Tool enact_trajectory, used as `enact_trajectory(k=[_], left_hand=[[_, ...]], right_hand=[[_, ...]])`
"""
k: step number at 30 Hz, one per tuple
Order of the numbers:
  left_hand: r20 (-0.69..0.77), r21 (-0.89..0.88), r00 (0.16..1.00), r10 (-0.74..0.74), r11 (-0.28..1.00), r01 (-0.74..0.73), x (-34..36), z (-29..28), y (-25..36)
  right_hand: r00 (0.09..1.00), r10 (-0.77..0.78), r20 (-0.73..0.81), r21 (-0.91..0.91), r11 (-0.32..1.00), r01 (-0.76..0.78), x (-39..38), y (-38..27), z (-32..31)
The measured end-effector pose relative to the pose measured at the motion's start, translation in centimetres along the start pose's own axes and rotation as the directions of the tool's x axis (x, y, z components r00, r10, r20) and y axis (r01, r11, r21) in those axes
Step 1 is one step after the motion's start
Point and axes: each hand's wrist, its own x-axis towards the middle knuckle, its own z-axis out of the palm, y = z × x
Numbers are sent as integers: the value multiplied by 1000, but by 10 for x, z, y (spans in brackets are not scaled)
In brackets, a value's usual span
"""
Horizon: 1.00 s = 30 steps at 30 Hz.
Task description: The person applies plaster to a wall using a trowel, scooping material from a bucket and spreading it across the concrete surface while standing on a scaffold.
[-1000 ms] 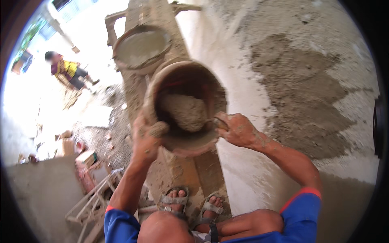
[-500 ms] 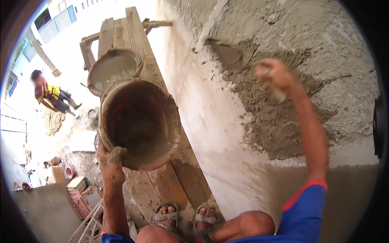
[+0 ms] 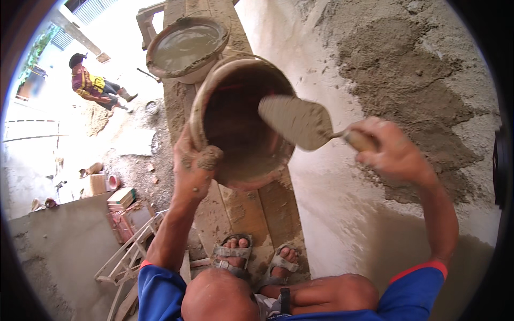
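Note:
My left hand (image 3: 194,167) grips the side of a tilted, mortar-crusted bucket (image 3: 246,171), which holds a little grey slurry. My right hand (image 3: 388,150) holds the handle of a mud-coated trowel (image 3: 294,120), its blade over the bucket's right side. A second, wider bucket (image 3: 186,48) of grey water stands behind the first on a wooden plank scaffold (image 3: 235,219). To the right is a wall (image 3: 316,230) with a rough patch of wet grey mortar (image 3: 407,85) on it.
My sandalled feet (image 3: 233,254) are on the planks. Below at the left a co-worker (image 3: 96,85) in a yellow and maroon shirt stands on the bright ground. Stacked tiles (image 3: 122,198), a pale wooden frame (image 3: 128,251), a low grey wall (image 3: 64,235) and debris lie at the left.
The mortar lump has left the bucket. The trowel went out to the wall and has swung back left over the bucket. The co-worker has shifted slightly.

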Motion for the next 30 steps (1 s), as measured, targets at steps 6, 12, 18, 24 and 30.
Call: enact_trajectory(k=[6,12,18,24,30], left_hand=[[61,-58,998,22,998,-19,-7,-8,16],[79,-115,994,-77,990,86,-8,-3,11],[135,-11,981,141,990,-141,-11,9,13],[137,255,962,235,930,-263,-3,18,20],[209,182,951,227,947,-266,7,20,17]], right_hand=[[903,-247,-351,-737,668,-104,80,-50,75],[895,-425,-136,-719,664,206,48,-44,115],[876,-308,-370,-770,629,-104,46,-68,50],[968,-185,-170,-531,845,68,72,-42,67],[993,-108,-53,176,977,116,72,1,131]])
